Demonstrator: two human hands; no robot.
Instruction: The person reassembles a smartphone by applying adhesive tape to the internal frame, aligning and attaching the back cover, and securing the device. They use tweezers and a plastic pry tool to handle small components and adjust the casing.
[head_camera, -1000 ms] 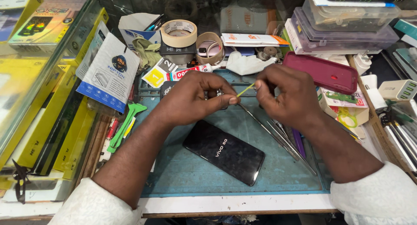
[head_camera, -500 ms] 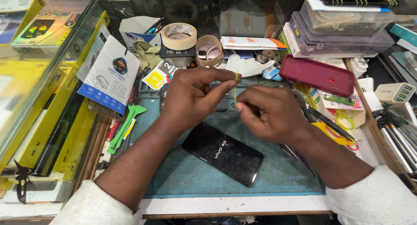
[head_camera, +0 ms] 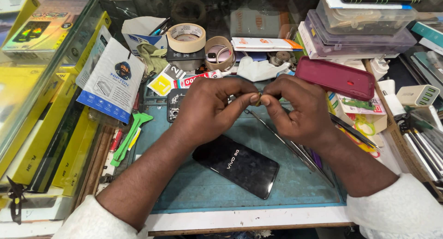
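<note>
A black phone [head_camera: 236, 165] is lying screen-dark on the teal mat. A white-and-blue flat packet [head_camera: 112, 80] is leaning at left beside yellow boxes [head_camera: 27, 128]; a yellow-white label card [head_camera: 166, 80] is sitting behind.

The small yellowish piece [head_camera: 257, 99] pinched between both hands' fingertips is too tiny to identify. The left hand [head_camera: 210, 107] hides the black module's [head_camera: 174, 110] right side.

On the work mat [head_camera: 295, 183], near its front edge: a phone [head_camera: 236, 165], face down. Above it, both hands meeting, left hand [head_camera: 207, 107] beside right hand [head_camera: 295, 110]. Right of the phone: tweezers [head_camera: 295, 149]. Behind the hands: tape roll [head_camera: 186, 37]. Far right: phone case [head_camera: 335, 77]. Left of the mat: pry tool [head_camera: 130, 136].
</note>
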